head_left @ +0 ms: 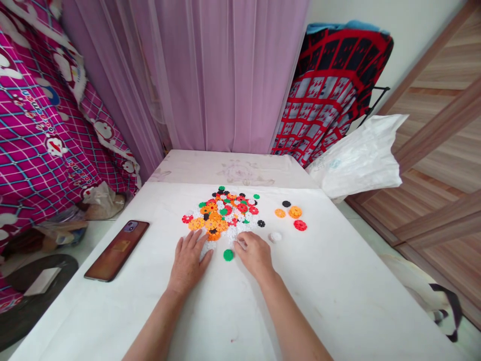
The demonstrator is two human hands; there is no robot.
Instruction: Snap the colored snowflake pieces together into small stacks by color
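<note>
A heap of small plastic snowflake discs (220,215) in orange, red, white, green and black lies in the middle of the white tabletop (124,306). My left hand (189,263) rests flat with its fingers spread, the fingertips on white discs at the heap's near edge. My right hand (255,254) curves over white discs just to the right, and I cannot tell whether it grips one. Between the hands, a green disc (228,255) lies apart. A white disc (275,237), two orange discs (295,212), a red disc (299,225) and a black disc (286,203) sit to the right.
A phone in a brown case (116,250) lies face down at the table's left side. A crumpled white plastic bag (356,155) overhangs the far right corner. Patterned magenta fabric (45,135) and a lilac curtain (221,75) rise behind the table.
</note>
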